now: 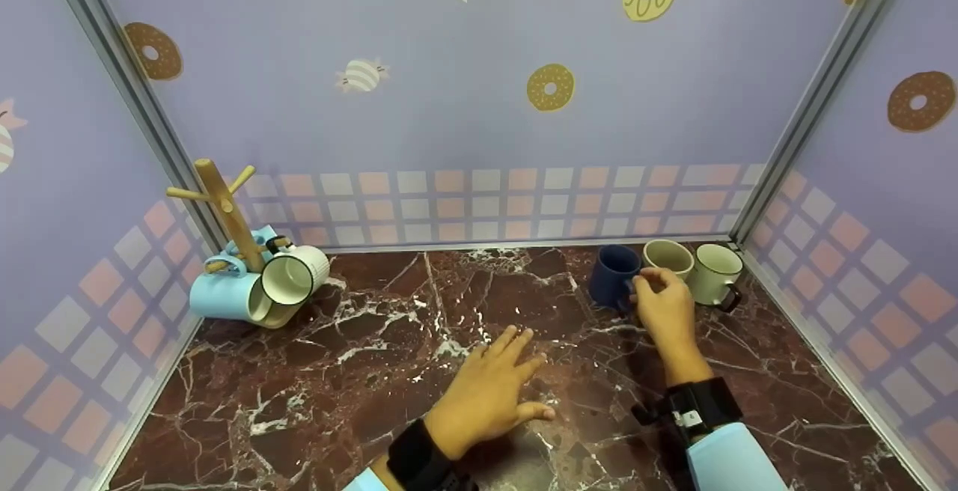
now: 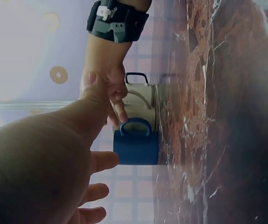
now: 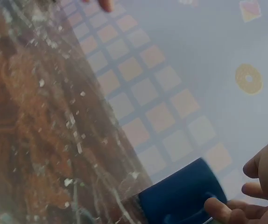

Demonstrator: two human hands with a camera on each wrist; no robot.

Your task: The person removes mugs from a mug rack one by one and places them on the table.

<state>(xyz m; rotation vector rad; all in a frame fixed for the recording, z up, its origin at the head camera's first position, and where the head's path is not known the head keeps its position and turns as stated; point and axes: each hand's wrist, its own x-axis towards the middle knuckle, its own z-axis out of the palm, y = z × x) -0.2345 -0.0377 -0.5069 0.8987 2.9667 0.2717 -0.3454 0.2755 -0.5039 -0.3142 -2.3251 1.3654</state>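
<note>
A dark blue mug [image 1: 615, 274] stands upright at the back right, its handle turned toward my right hand [image 1: 666, 311]. That hand is at the handle, thumb and fingers apart; in the right wrist view a fingertip overlaps the blue mug [image 3: 183, 193], and whether it touches cannot be told. The left wrist view shows the right hand's fingers just above the mug handle [image 2: 136, 122]. My left hand [image 1: 490, 390] is spread over the front middle of the table, holding nothing. Beside the blue mug stand a beige mug [image 1: 668, 259] and a pale green mug [image 1: 716, 274] with a dark handle.
At the back left, a wooden mug tree [image 1: 236, 221] carries a light blue mug [image 1: 224, 296] and a white mug [image 1: 294, 274] with a black rim. Its upper pegs are bare. Patterned walls enclose the dark red marbled tabletop [image 1: 359, 379] at back and sides.
</note>
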